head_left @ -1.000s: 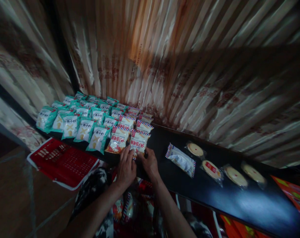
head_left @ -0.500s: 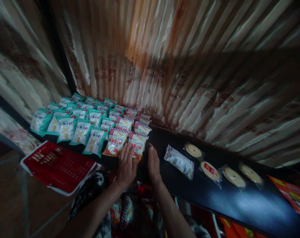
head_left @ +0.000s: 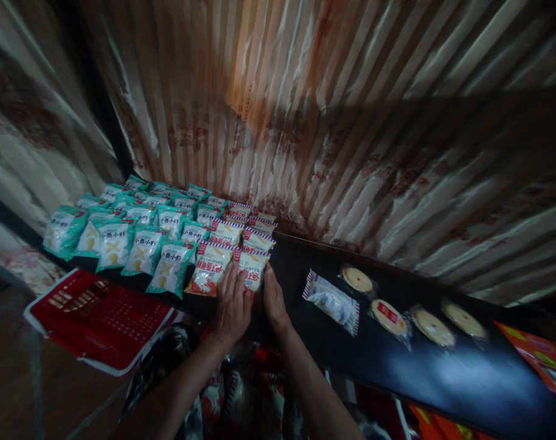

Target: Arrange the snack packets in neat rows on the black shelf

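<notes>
Several cream-and-red snack bags with striped edges stand in rows on a dark shelf [head_left: 326, 342]. My left hand [head_left: 234, 305] lies along the lower left side of the front right snack bag [head_left: 251, 264], its fingers stretched out and touching it. On that bag's right edge rests my right hand [head_left: 275, 299], fingers straight and close together; its thumb is hard to make out. Neither hand wraps round the bag. Left of it stands another cream-and-red snack bag [head_left: 210, 269]. Rows of teal-and-white snack bags [head_left: 170, 267] fill the shelf's left end.
A single striped snack packet [head_left: 331, 302] lies to the right, beside several wrapped round biscuits [head_left: 390, 318]. An orange packet [head_left: 537, 360] is at the far right. A red carrier bag [head_left: 98, 318] sits below left. More bags [head_left: 234, 397] lie beneath my arms. Pleated curtain hangs behind.
My right hand has moved left, from beside the front right snack bag to touching its right edge. My left hand stays against the bag. The view has shifted slightly.
</notes>
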### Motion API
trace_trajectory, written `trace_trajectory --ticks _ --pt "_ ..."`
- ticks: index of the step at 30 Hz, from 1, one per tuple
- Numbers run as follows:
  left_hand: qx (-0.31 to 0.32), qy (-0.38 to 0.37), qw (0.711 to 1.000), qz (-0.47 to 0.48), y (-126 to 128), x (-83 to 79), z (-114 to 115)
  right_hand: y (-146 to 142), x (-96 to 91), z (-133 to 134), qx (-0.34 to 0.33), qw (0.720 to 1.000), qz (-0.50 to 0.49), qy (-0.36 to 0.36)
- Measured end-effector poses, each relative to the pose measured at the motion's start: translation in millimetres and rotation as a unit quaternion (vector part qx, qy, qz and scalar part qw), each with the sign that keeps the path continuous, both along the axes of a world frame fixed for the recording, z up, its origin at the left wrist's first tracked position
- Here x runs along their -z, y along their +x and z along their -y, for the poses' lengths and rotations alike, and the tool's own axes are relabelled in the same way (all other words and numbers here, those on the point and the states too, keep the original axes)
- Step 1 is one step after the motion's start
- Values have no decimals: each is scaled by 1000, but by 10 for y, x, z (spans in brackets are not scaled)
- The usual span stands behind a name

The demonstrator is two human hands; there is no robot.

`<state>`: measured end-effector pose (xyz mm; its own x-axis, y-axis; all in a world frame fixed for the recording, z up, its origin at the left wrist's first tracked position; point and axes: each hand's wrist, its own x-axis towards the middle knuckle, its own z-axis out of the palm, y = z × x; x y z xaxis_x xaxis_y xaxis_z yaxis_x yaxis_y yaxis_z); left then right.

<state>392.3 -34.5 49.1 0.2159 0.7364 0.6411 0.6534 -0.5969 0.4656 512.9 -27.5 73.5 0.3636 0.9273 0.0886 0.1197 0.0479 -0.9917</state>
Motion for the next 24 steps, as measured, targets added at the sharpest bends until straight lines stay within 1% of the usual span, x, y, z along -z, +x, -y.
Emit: trace_trajectory --ticks 3,6,11,14,18,24 --pt "-8 5 1000 -6 11 6 8 55 17 -22 22 1000 -3 5" --pt "-22 19 999 -16 15 -50 7 107 -8 -66 49 999 -3 16" --pt "-41 42 997 -44 -15 -217 -68 174 -32 -233 48 997 -33 43" --pt "-45 50 996 -56 -41 -271 -147 203 -3 -360 41 997 -38 59" --pt "-41 53 996 -63 -58 -262 -217 194 37 -473 42 997 -43 47" --pt "-46 42 996 -71 -54 -217 -225 156 80 -511 20 997 -57 44"
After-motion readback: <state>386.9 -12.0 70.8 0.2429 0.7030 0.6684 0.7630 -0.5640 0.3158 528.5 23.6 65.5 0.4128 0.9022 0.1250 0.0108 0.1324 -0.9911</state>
